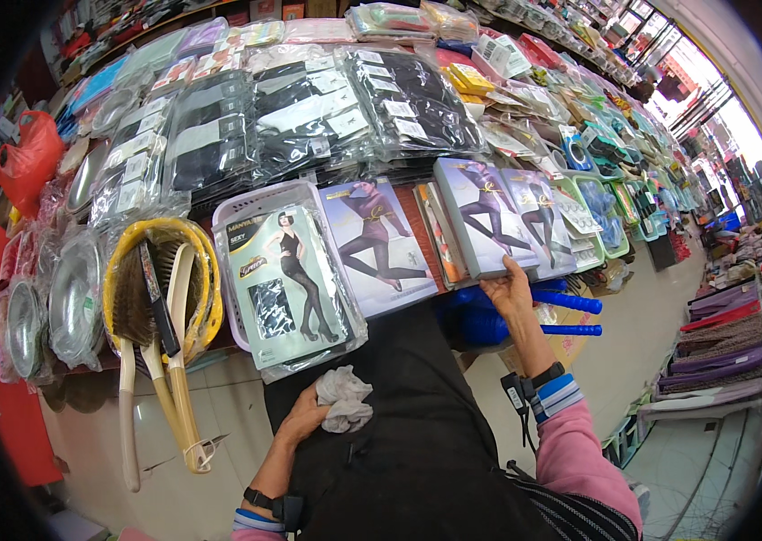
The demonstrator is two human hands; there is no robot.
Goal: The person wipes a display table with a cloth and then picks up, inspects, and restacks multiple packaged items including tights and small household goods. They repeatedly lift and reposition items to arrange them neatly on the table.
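My left hand (307,415), low in the middle by my dark trousers, is closed on a crumpled pale grey cloth (347,397). My right hand (507,293) grips the lower edge of a purple hosiery box (476,216) picturing legs in dark tights. A similar box (539,225) lies to its right. To the left are thin orange packets (440,230), a larger purple box (372,248) and a plastic-wrapped pale green tights packet (286,293) on a lilac basket (232,325).
Plastic-bagged dark garments (300,117) are piled behind. At left are long-handled brushes (174,352) in a yellow ring, wrapped metal bowls (74,298) and a red bag (25,158). Blue plastic items (570,329) lie below my right hand. A rack of folded textiles (715,352) stands at right.
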